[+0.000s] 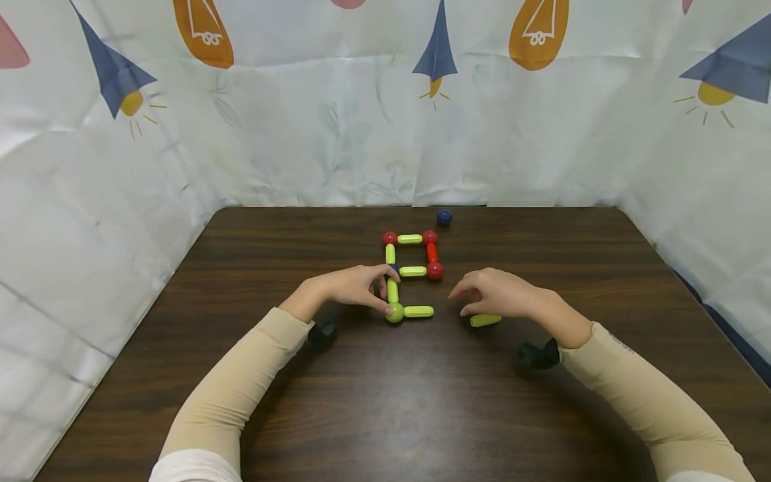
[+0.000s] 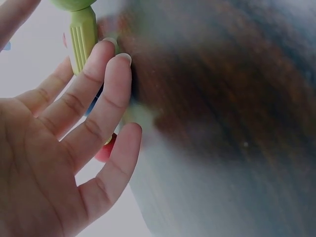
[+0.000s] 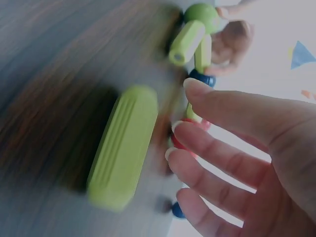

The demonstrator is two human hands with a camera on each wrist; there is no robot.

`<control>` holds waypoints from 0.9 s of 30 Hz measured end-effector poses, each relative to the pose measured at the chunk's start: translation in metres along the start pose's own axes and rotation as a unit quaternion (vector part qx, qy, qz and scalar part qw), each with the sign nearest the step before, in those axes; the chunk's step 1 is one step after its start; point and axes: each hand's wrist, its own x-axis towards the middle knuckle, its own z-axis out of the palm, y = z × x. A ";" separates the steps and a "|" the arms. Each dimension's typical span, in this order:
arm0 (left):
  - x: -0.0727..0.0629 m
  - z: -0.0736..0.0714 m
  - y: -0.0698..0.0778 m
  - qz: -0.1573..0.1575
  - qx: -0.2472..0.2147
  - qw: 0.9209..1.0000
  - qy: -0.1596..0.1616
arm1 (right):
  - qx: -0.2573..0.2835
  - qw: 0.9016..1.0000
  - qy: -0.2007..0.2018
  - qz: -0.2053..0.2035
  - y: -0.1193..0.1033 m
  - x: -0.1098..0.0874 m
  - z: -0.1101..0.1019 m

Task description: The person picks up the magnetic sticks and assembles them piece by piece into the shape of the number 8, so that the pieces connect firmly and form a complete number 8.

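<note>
A flat figure of magnetic building sticks and balls lies on the table. Red balls, yellow-green sticks and one red stick make its far square. Below that, a side stick runs from a dark blue ball to a green ball, where another stick points right. My left hand holds this side, thumb on the green ball and forefinger at the blue one. My right hand, fingers bent and holding nothing, hovers by a loose yellow-green stick.
A separate blue ball sits near the far edge of the dark wooden table. Behind the table hangs a white patterned cloth, which also covers both sides.
</note>
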 end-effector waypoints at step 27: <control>-0.001 0.001 0.000 0.002 -0.001 1.000 -0.001 | 0.064 0.994 0.068 0.062 0.052 -0.008 -0.033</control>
